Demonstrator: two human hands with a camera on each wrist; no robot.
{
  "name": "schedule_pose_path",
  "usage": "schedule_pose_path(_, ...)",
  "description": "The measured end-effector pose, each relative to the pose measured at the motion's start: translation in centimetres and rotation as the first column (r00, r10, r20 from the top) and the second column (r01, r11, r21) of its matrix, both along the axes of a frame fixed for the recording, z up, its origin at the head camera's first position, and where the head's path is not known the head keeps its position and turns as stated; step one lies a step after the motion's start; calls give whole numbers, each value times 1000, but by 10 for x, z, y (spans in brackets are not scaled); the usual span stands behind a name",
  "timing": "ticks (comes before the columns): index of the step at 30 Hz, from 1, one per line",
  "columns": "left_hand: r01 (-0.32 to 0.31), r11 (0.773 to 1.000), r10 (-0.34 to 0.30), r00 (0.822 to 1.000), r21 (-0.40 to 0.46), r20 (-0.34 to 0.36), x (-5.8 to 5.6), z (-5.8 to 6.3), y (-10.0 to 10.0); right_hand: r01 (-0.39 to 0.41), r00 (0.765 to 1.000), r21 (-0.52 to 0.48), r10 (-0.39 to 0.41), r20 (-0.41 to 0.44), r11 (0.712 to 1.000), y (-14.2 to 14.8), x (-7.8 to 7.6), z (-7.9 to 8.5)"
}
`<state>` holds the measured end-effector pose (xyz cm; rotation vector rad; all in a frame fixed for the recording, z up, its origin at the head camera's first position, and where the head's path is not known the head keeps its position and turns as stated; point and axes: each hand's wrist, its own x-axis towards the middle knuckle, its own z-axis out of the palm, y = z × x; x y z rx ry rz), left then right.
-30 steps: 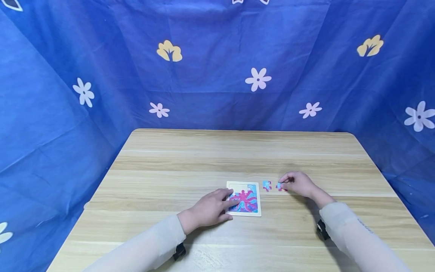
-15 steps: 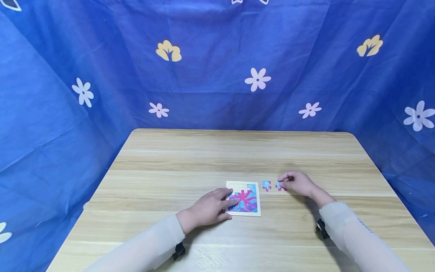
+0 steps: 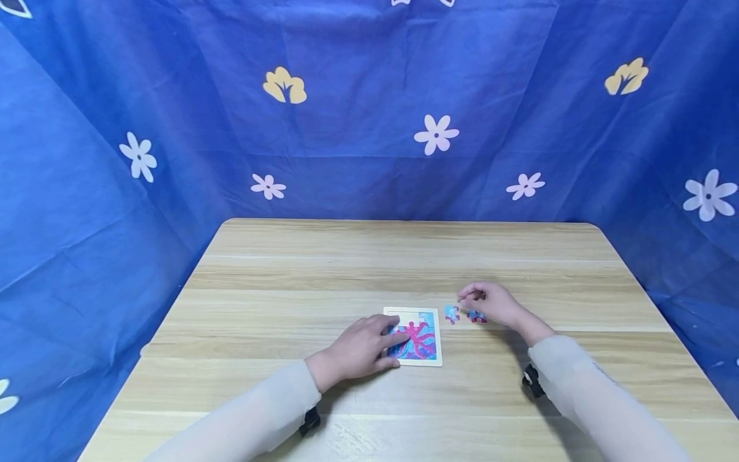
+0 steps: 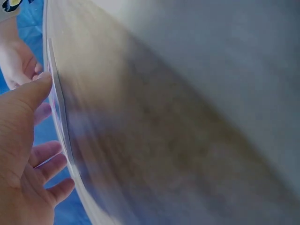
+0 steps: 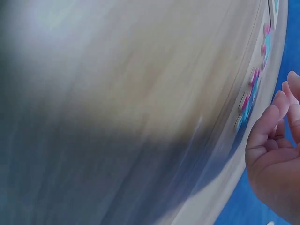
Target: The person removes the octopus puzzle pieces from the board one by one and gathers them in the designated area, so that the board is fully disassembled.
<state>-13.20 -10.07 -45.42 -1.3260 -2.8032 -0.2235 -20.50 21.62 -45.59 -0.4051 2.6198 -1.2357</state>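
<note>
A square jigsaw puzzle with a pink octopus on blue lies in a pale frame. Its upper left part shows bare backing. My left hand rests on the left side of it, fingers spread over the frame's edge and picture; the thumb is at the edge in the left wrist view. To the right, two loose blue and pink jigsaw pieces lie on the table, a nearer-left piece and a right piece. Just above them hovers my right hand, fingers loosely bent, nothing between the tips.
The wooden table stretches out on all sides of the puzzle. Behind and beside it hangs a blue cloth with flower prints. Black straps sit on both wrists.
My right hand has left the right jigsaw piece, lifting and shifting left; that piece stays on the table, slightly turned. The left hand has slid a little further onto the puzzle.
</note>
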Motion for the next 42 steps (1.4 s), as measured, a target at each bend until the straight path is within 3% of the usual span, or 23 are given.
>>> schedule_pose_path(9,-6,1000,6,1000,-24,18,-3,1,8,-52,997,-47,54,46,998,-27,0,6)
schedule_pose_path(16,-5,1000,6,999,-29,32,-5,1,10,-103,994,-4,103,24,995,-43,1,6)
schedule_pose_path(21,5,1000,-5,1000,-12,27,-6,-1,11,-132,989,-31,134,63,991,-52,4,6)
schedule_pose_path(31,26,1000,-26,1000,-3,-2,-7,-4,11,-203,977,-17,203,67,979,-61,8,6)
schedule_pose_path(42,20,999,-19,1000,-29,13,-6,-5,12,-254,964,33,250,94,967,-66,8,8)
